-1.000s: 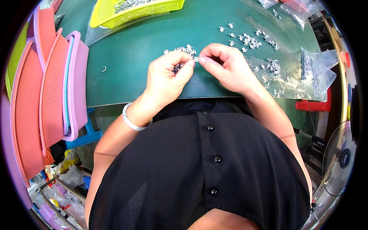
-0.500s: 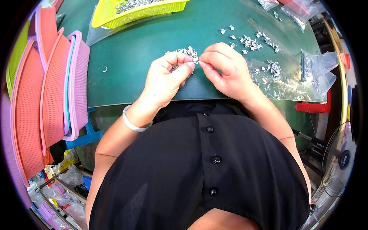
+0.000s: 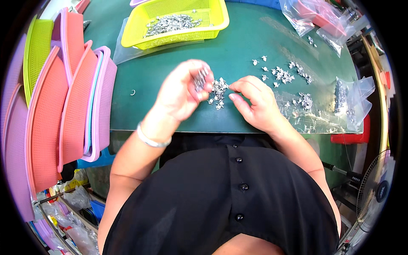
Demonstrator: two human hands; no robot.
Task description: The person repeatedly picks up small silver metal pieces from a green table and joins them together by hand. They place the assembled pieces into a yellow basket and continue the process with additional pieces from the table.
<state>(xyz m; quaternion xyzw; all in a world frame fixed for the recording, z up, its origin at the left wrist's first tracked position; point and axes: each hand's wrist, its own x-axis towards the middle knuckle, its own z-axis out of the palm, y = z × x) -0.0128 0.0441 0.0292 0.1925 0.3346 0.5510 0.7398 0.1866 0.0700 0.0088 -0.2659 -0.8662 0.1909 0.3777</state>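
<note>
My left hand (image 3: 183, 91) is raised over the green table (image 3: 170, 102), blurred by motion, with a bunch of small silvery metal parts (image 3: 199, 78) gripped in its fingers. My right hand (image 3: 255, 102) rests on the table just right of a small heap of the same metal parts (image 3: 219, 92); its thumb and forefinger are pinched together close to the heap, and I cannot tell whether they hold a part. A thin bracelet (image 3: 151, 140) circles my left wrist.
A yellow basket (image 3: 216, 19) with many metal parts stands at the back. More parts lie scattered at the right (image 3: 280, 75) and on clear plastic bags (image 3: 335, 106). Stacked pink, orange and green baskets (image 3: 72, 106) lean at the left. A small ring (image 3: 133, 92) lies alone.
My left hand has lifted off the table and swung left and up with its parts. The right hand has stayed by the heap, which now lies uncovered between the hands.
</note>
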